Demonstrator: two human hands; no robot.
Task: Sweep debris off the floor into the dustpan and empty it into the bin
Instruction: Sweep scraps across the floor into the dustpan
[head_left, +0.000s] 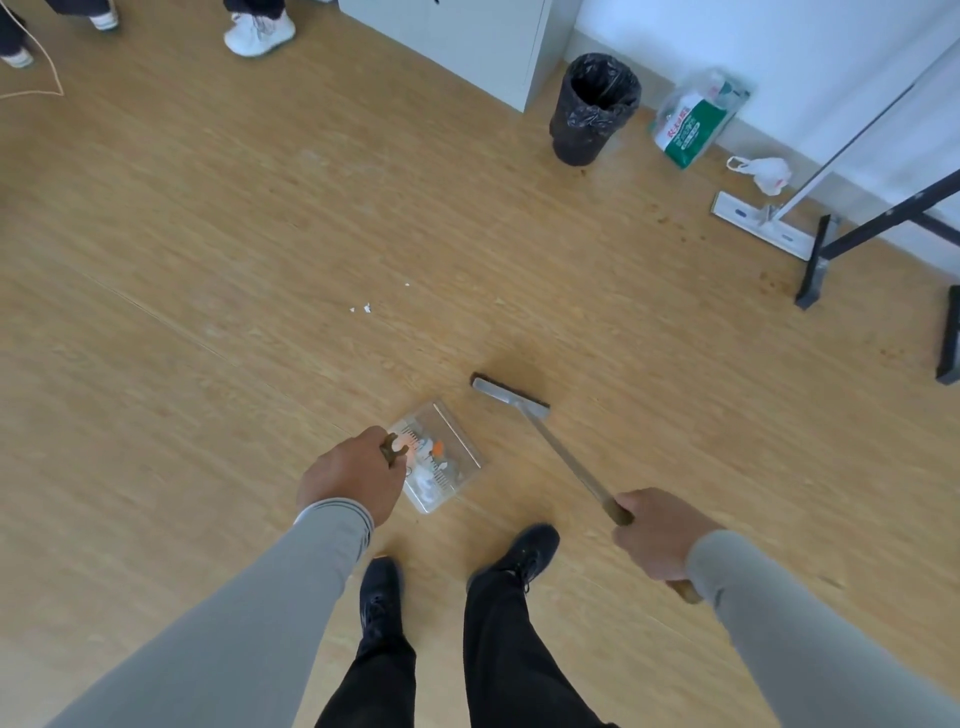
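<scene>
Dustpan: clear, holding scraps, just ahead of your feet; your left hand gripped its handle. Broom: head right of the pan, long axis toward your right hand, fist-wrapped. Crumbs: floor ahead. Bin: far right.

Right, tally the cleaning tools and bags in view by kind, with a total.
Clear plastic dustpan: 1
Metal-handled brush: 1
Flat white mop: 1
Black-lined bin: 1
Plastic bags, green-white and small white: 2
Total: 6
</scene>
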